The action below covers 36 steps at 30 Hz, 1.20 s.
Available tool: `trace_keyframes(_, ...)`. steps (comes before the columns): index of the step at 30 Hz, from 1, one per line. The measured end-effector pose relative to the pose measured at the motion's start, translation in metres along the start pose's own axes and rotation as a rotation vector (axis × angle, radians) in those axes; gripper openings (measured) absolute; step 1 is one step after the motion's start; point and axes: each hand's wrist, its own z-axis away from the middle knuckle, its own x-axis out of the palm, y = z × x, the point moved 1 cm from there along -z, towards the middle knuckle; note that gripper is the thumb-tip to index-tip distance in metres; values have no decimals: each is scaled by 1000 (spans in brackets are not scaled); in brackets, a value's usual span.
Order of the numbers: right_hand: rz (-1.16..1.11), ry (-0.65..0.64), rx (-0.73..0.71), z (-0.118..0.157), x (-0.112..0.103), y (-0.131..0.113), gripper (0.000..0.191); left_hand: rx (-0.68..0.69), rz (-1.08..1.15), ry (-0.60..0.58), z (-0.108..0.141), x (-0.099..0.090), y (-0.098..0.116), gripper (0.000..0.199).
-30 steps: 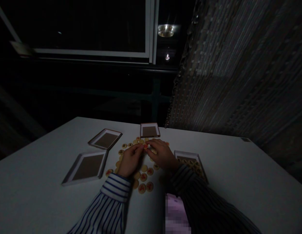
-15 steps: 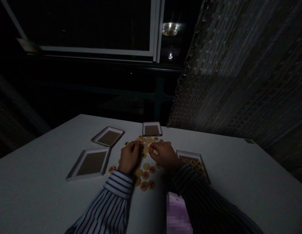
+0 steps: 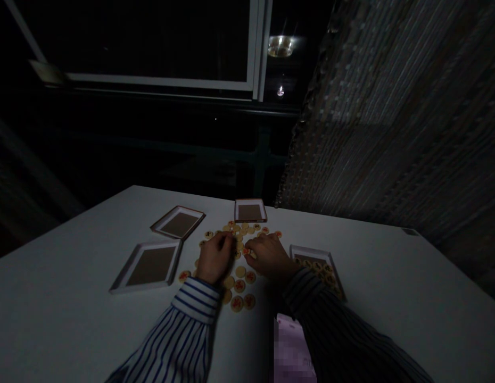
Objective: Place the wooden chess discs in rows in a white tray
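Observation:
Many round wooden xiangqi pieces [image 3: 237, 304], some with red or dark characters and some plain, lie scattered around and between my hands on the white table. My right hand [image 3: 268, 256] is closed in a pinch, with a red-marked xiangqi piece [image 3: 246, 251] at its fingertips, low over the pile. My left hand [image 3: 214, 258] rests among the pieces with fingers curled and thumb against the index finger; whatever it may hold is hidden. Right of my right forearm, a shallow box [image 3: 311, 251] holds dark-marked pieces in rows, partly covered by the sleeve.
Two shallow open trays, one nearer [image 3: 149, 266] and one farther [image 3: 178, 222], lie on the left. Another small tray [image 3: 250, 211] stands at the far edge. A pinkish blurred item [image 3: 291, 348] is by my right sleeve. A bead curtain [image 3: 351, 133] hangs behind the table [image 3: 391, 298].
My right hand has lowered slightly with the red-marked piece, closer to the pile. My left hand has barely moved. The view has shifted a little.

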Motion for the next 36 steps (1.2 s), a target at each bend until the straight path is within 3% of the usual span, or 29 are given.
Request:
trace_keyframes(8,35,78,-15,0,4,2,23,56,-168,-44,4,2,6,33)
trace_keyframes(14,22,164,243,1,-6,11,24,109,-226,-33,5,4,6,32)
trace_keyframes(26,48,30,297,-2,2,17,26,142,-279,-19,7,7,7,32)
trace_keyframes(36,46,22,298,2,0,21,26,136,-260,-63,8,8,6,33)
